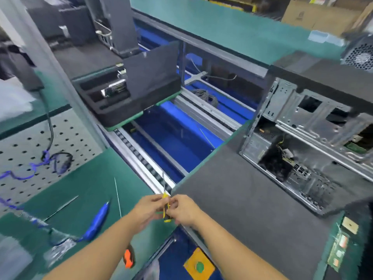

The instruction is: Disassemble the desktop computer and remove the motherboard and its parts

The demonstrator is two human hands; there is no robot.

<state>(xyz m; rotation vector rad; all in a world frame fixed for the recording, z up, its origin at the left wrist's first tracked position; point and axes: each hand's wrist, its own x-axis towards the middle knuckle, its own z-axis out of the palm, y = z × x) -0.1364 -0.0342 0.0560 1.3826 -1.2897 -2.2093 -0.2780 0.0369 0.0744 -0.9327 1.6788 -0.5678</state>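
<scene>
Fingers (pixel 157 199) of left hand (pixel 148 209) and right hand (pixel 185 211) pinch a yellow screwdriver (pixel 166 205) between green mat (pixel 90 188) and grey pad (pixel 242 219).

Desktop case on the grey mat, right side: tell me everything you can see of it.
The desktop case is a bare silver-grey sheet-metal chassis lying on the grey foam mat, open side up. A crossbar and a bracket with rectangular cutouts span the opening. Inside show a black mass with yellow wires, a perforated vent area and a green board edge at the right; motion blur hides finer detail. The left hand and right hand hold a yellow-handled screwdriver apart from it.
</scene>
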